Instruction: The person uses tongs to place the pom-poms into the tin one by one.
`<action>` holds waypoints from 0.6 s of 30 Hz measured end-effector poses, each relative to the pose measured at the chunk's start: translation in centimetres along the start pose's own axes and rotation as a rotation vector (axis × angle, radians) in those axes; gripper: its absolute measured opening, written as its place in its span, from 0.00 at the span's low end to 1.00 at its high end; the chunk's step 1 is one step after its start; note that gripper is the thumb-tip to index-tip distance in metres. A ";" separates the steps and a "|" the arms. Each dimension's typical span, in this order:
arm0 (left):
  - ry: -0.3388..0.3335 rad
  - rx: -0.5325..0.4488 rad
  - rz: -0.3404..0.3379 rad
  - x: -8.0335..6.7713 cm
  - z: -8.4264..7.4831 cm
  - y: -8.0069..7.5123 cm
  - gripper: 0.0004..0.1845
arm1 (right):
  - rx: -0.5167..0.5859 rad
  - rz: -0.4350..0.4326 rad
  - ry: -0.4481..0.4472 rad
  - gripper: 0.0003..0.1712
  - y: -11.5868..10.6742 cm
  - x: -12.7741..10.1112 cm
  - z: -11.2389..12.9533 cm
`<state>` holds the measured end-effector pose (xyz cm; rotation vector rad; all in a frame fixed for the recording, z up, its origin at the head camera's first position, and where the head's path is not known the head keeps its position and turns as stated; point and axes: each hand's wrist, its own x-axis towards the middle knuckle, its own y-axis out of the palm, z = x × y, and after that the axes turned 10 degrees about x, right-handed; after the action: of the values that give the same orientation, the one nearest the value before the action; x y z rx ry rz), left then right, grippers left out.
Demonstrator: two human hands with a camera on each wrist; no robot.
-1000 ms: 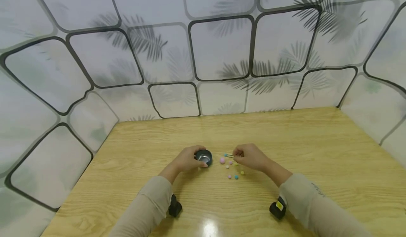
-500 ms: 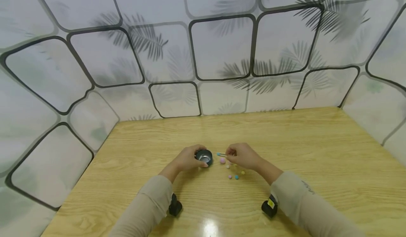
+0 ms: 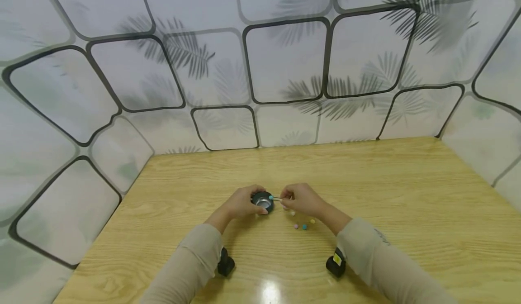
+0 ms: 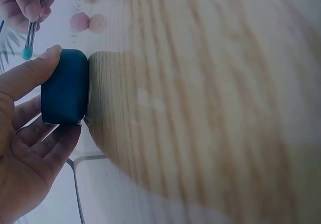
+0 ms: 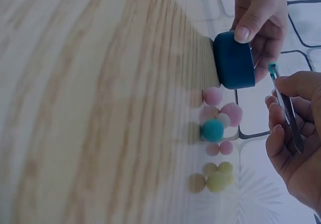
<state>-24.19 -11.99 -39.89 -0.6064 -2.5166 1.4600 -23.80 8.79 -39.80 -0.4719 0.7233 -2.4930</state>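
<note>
My left hand (image 3: 246,201) grips a small dark teal bowl (image 3: 262,201) that stands on the wooden table (image 3: 366,191); its fingers wrap the bowl's side (image 4: 65,86). My right hand (image 3: 291,199) pinches thin metal tweezers (image 5: 287,109), which hold a tiny teal ball (image 3: 271,197) right over the bowl's right rim. The ball (image 5: 272,67) hangs just beside the bowl (image 5: 234,60). Several small pom-poms lie loose on the table under and near the right hand: a pink one (image 5: 213,96), a teal one (image 5: 212,130) and a yellow-green one (image 5: 216,181).
Patterned panels (image 3: 285,64) wall the table in at the back and on both sides. More pom-poms (image 3: 304,226) lie in front of the right hand. Bare wood spreads out to the far left, right and back.
My right hand has carried the tweezers and the teal ball leftward, from above the pom-poms to the bowl's rim. The left hand and bowl have stayed put.
</note>
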 end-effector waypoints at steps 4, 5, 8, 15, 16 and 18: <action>-0.005 0.002 0.002 -0.1 -0.1 0.0 0.32 | 0.004 0.000 -0.007 0.03 0.4 0.4 -0.1; -0.008 -0.001 0.004 -0.1 -0.1 0.0 0.32 | 0.002 0.001 -0.007 0.03 0.5 0.5 -0.1; -0.019 -0.008 0.010 -0.1 -0.2 0.1 0.31 | -0.016 -0.002 -0.003 0.03 0.9 0.7 -0.2; -0.006 -0.013 0.003 -0.1 0.0 0.3 0.32 | -0.071 -0.008 -0.015 0.03 1.6 1.1 -0.3; -0.001 -0.011 0.001 -0.1 0.0 0.3 0.32 | -0.070 -0.006 -0.010 0.03 1.7 1.1 -0.3; -0.004 -0.009 0.000 -0.2 0.0 0.4 0.32 | -0.061 -0.007 0.004 0.03 1.8 1.0 -0.3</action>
<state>-23.94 -11.92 -40.20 -0.6061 -2.5277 1.4520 -24.10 6.98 -40.89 -0.4918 0.8026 -2.4849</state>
